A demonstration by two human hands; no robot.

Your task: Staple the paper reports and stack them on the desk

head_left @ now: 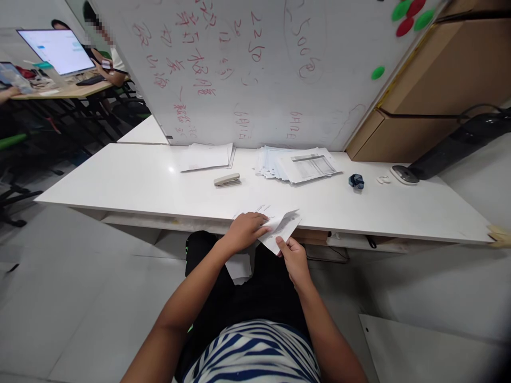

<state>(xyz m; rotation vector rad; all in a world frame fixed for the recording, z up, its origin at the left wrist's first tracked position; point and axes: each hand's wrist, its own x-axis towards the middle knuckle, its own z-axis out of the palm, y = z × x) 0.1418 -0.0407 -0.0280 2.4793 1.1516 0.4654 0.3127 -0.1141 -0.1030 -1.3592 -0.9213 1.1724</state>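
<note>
A folded sheet of paper (284, 229) with grey print extends past the front edge of the white desk (139, 178). My right hand (294, 258) pinches its near right corner, thumb on top. On the left part of the paper lies my left hand (248, 230), fingers stretched out flat and pointing right. Beneath that hand, more paper with small printed lines shows, partly hidden. Beyond my hands rests a beige stapler (227, 180), touched by neither.
A white paper stack (207, 157) and a fanned stack of printed sheets (307, 166) lie before an upright whiteboard (255, 96). Farther right are a small dark blue object (356, 182), a black cylindrical device (443, 143) and cardboard boxes (451, 69). People sit near a monitor (58, 50).
</note>
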